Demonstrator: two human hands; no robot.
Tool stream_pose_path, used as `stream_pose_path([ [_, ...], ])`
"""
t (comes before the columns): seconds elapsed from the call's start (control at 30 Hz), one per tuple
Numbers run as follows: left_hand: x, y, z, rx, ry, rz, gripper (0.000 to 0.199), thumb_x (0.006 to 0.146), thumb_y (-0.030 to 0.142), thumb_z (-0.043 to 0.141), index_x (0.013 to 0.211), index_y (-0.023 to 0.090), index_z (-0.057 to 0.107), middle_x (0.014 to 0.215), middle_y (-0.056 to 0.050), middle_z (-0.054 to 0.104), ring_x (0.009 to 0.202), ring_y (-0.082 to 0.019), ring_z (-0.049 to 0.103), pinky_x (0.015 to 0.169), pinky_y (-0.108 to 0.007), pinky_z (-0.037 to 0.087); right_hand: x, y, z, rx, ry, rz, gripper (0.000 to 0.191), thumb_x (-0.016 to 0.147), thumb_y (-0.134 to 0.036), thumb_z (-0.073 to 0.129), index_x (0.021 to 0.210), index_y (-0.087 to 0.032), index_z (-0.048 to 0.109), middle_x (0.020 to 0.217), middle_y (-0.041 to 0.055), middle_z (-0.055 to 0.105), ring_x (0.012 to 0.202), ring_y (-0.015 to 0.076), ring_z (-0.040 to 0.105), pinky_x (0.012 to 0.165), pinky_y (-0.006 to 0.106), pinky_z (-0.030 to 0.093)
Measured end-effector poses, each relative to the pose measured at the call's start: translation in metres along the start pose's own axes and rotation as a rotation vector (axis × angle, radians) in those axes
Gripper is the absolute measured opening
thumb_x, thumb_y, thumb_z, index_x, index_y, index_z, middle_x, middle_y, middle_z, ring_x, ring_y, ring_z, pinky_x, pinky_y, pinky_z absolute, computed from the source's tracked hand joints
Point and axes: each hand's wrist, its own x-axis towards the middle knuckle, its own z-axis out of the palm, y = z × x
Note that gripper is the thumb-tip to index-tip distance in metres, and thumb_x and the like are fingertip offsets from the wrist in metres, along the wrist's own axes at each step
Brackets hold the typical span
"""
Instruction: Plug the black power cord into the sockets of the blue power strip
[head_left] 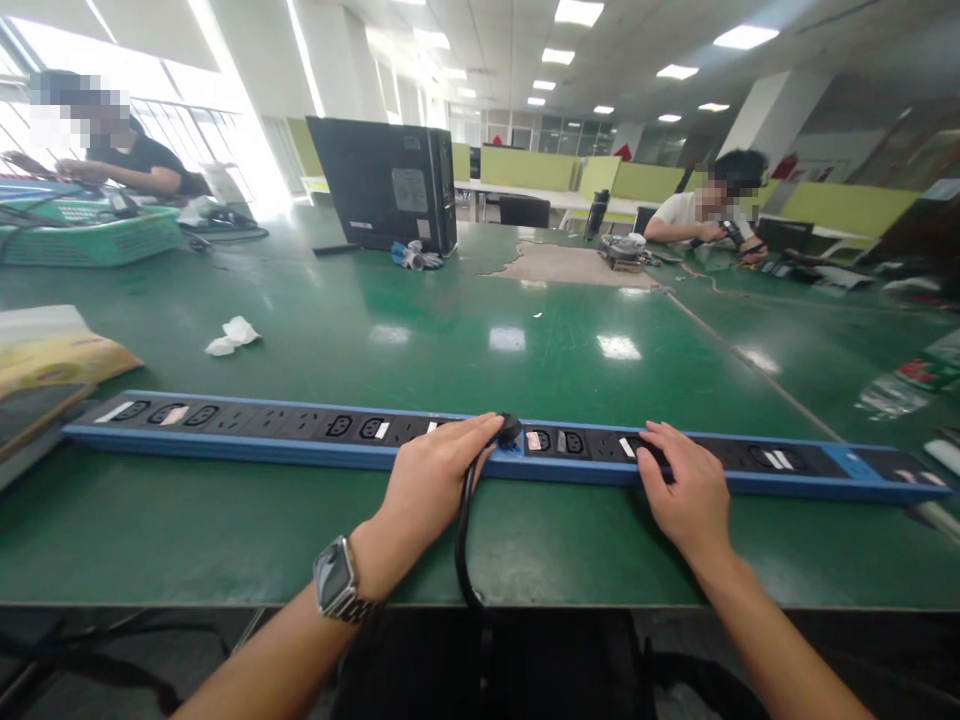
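Observation:
A long blue power strip [255, 455] with a row of black sockets lies across the green table in front of me. My left hand [439, 465], a watch on its wrist, reaches to the strip's middle. Its fingers are closed around a black plug [510, 430] there, partly hidden by the hand. From under this hand a black cable [463, 540] hangs down over the table's front edge. My right hand [686, 485] grips the strip right of the middle, thumb at the near side and fingers across the top.
A black computer case [379, 185] stands at the back, gloves [416, 256] beside it. Crumpled tissue [234, 335] and a yellow packet [64, 350] lie left. A green basket [97, 240] is farther left, a plastic bottle [915, 375] at right. Two people sit at the far sides.

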Motion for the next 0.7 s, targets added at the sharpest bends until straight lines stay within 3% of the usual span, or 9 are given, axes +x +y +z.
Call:
stream_pose_path([
  [0.13,0.014,0.004,-0.003,0.045,-0.056,0.07,0.03,0.097,0.021,0.048,0.122,0.018,0.064,0.123,-0.009,0.07,0.108,-0.024,0.069,0.09,-0.04,0.059,0.001,0.0,0.0,0.0,-0.003,-0.008,0.025,0.091,-0.034,0.05,0.102,-0.02,0.068,0.115,0.0085,0.072,0.114,0.026,0.064,0.098,0.043,0.045],
  [0.33,0.02,0.008,-0.015,0.114,-0.116,0.053,0.031,0.096,0.02,0.046,0.121,0.019,0.065,0.122,-0.008,0.07,0.106,-0.025,0.068,0.089,-0.041,0.059,0.002,-0.001,-0.002,-0.001,-0.015,0.008,0.025,0.091,-0.034,0.05,0.103,-0.02,0.067,0.116,0.0085,0.072,0.115,0.026,0.063,0.098,0.042,0.044],
  [0.7,0.014,0.021,-0.003,0.125,-0.045,0.025,0.032,0.094,0.013,0.049,0.122,0.014,0.065,0.125,-0.012,0.067,0.107,-0.028,0.067,0.087,-0.044,0.06,0.002,0.0,-0.001,0.013,0.0,-0.006,0.026,0.091,-0.034,0.051,0.102,-0.018,0.068,0.115,0.0087,0.072,0.114,0.0252,0.064,0.098,0.041,0.045],
])
